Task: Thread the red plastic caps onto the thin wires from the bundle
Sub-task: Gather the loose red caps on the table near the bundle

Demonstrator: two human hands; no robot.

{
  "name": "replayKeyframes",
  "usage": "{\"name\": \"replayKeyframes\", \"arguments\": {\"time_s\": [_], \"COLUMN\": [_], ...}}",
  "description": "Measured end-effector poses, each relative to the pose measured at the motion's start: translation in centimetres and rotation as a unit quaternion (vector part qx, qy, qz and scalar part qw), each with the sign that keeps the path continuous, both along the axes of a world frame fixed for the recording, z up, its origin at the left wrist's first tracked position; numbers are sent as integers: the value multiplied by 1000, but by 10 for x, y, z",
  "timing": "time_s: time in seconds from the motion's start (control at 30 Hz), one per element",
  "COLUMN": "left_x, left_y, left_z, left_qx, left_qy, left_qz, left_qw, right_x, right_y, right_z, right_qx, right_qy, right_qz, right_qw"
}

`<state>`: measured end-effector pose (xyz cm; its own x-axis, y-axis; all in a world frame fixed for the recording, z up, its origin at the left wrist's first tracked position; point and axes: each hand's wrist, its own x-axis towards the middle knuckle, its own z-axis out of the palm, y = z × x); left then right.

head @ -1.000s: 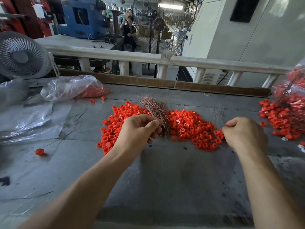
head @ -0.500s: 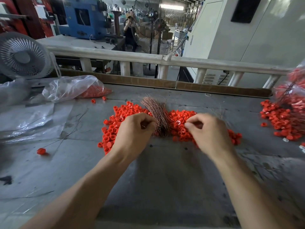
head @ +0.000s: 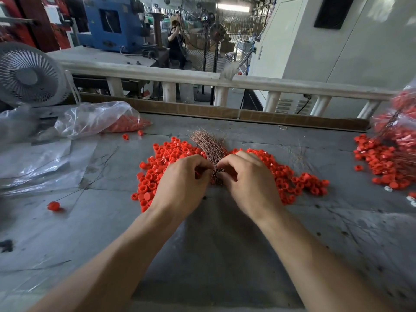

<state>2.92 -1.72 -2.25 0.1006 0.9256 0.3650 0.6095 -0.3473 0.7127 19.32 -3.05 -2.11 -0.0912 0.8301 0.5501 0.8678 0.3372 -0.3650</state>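
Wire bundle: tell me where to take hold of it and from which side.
Grip the wire bundle at its narrow near end, where the strands gather tight between the left hand and right hand. Come from the near side, fingers pinching across it. The far end fans out loose over the red caps, so a grip there would probably catch only some strands.

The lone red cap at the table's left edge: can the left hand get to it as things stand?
Probably yes. Bare table lies between the left hand and the lone red cap, but that hand now pinches at the wire bundle and must let go first.
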Motion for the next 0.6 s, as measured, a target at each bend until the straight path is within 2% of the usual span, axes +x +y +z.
{"name": "replayKeyframes", "arguments": {"time_s": [0.17,0.43,0.6], "left_x": [0,-3,-2], "left_y": [1,1,-2], "left_z": [0,1,4], "left_qx": [-3,3,42], "left_qy": [3,2,-20], "left_qz": [-4,-5,-31], "left_qw": [1000,1000,998], "right_x": [-4,-6,-8], "right_y": [3,-1,-8], "right_z": [-4,2,9], "right_qx": [8,69,110], "right_qy": [-27,8,14], "right_qz": [8,9,55], "right_qw": [1000,998,992]}}
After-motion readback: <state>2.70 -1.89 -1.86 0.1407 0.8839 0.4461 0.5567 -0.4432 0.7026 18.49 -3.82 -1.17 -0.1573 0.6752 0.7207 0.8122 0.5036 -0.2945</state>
